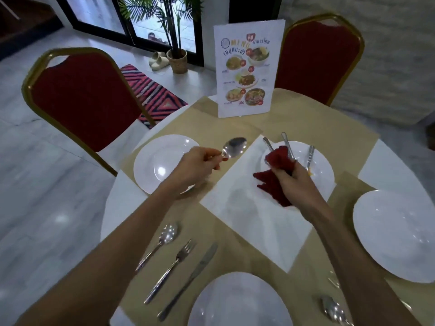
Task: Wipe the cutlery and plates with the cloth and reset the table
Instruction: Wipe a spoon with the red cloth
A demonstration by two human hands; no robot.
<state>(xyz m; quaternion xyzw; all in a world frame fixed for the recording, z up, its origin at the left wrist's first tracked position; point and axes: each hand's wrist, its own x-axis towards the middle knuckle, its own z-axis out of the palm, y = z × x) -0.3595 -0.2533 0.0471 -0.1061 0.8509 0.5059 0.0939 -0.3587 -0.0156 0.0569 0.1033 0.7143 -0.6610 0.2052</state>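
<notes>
While my left hand (193, 165) pinches the spoon (234, 147) by its handle, bowl just beyond the fingers, my right hand (295, 182) clenches the red cloth (279, 157) and some cutlery (287, 144) over a plate (322, 170). I'd lay the spoon straight beside the second plate (150, 165) under my left hand.

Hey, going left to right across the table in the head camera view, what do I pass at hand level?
White plate, spoon held by the left hand, red cloth in the right hand, plate at the right edge.
</notes>
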